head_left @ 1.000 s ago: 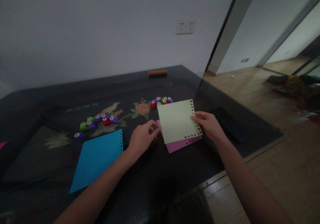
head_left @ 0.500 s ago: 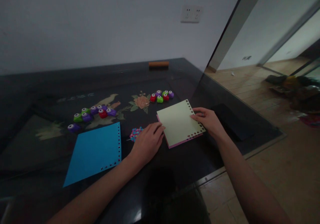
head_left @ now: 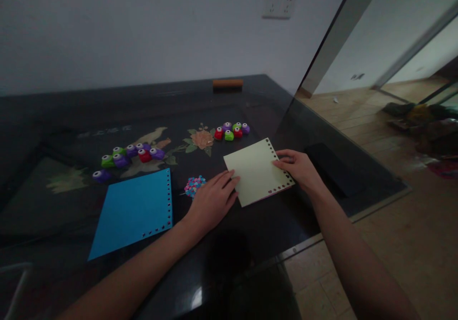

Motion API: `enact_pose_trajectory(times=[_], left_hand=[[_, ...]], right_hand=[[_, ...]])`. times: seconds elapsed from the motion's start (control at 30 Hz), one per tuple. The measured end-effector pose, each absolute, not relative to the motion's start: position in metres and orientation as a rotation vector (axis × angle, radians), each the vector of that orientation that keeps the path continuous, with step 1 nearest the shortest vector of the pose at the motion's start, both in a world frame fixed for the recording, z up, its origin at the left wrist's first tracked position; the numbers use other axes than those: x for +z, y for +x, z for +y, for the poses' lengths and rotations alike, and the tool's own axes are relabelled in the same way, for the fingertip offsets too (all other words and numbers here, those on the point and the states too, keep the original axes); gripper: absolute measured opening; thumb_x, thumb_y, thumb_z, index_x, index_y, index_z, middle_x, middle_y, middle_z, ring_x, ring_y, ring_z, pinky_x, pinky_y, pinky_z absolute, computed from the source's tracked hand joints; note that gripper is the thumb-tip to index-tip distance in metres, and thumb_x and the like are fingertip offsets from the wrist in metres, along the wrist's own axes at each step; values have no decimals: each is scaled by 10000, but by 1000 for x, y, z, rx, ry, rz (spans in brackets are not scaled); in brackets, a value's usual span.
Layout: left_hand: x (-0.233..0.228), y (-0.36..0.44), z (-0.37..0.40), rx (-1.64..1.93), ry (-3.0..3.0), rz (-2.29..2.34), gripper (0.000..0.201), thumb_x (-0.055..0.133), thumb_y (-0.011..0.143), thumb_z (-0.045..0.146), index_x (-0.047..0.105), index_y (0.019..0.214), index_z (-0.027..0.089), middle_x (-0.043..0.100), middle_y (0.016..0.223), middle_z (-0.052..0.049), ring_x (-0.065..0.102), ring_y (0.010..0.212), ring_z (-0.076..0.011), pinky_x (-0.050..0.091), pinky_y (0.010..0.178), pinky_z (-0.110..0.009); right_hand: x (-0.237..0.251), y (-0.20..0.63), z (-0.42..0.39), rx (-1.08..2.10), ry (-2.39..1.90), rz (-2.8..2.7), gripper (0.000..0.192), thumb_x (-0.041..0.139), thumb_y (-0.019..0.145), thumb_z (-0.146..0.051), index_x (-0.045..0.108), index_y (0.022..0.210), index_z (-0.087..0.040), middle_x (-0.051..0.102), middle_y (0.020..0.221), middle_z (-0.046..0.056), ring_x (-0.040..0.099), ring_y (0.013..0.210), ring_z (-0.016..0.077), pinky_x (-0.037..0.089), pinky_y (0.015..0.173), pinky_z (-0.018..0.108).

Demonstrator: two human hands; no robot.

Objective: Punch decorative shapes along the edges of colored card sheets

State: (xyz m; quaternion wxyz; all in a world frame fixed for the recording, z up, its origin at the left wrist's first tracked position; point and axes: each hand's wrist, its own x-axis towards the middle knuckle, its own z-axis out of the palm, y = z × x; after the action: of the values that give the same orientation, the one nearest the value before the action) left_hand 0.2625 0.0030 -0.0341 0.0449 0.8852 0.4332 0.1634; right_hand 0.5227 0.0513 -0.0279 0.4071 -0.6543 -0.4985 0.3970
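A pale yellow sheet of paper (head_left: pixel 254 172) lies on the dark table, with small shaped holes punched along its right and lower right edges. A thin strip of pink paper (head_left: pixel 271 194) peeks out beneath its lower edge. My right hand (head_left: pixel 295 167) pinches the sheet's right edge between thumb and fingers. At the left edge, my left hand (head_left: pixel 214 198) rests palm down, its fingers stretched onto the paper. Just left of that hand lies a small pile of pink and blue paper cutouts (head_left: pixel 194 185), partly covered by it.
A blue sheet (head_left: pixel 136 210) with punched holes lies at left. Behind it sit several purple, green and red eye-topped craft punches (head_left: pixel 120 160); another group (head_left: pixel 229 135) stands at the back middle. A brown cylinder (head_left: pixel 227 84) lies near the wall, a dark flat object (head_left: pixel 327 170) at right.
The yellow sheet now covers most of the pink one, where a pink border showed before at left and bottom. My left fingers reach slightly further onto the paper. The view has tilted slightly.
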Motion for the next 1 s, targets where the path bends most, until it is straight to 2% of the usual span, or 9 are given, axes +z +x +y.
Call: enact_pose_trajectory(times=[0.6,0.83,1.0], left_hand=[[-34,264,3,468,2729,1321,341,531,867,260,580,1189,160,571,1285,-123,498,1213,-261,433,998,-409],[-34,263,2,468,2724,1329,341,533,866,268,576,1192,180,570,1288,-113,496,1215,-253,433,995,-405],[-34,264,2,459,2737,1339,351,542,862,267,573,1198,172,566,1295,-108,498,1212,-254,441,991,-401]], right_hand=[[-25,523,49,983,-1629,-1343,380,725,616,-328,675,949,-152,657,629,19,559,510,147,426,495,276],[-26,528,51,790,-1644,-1392,315,675,664,-313,670,932,-145,637,643,30,550,495,145,448,506,292],[-27,528,52,503,-1796,-1599,196,670,669,-240,706,841,-153,631,665,38,553,581,156,441,584,299]])
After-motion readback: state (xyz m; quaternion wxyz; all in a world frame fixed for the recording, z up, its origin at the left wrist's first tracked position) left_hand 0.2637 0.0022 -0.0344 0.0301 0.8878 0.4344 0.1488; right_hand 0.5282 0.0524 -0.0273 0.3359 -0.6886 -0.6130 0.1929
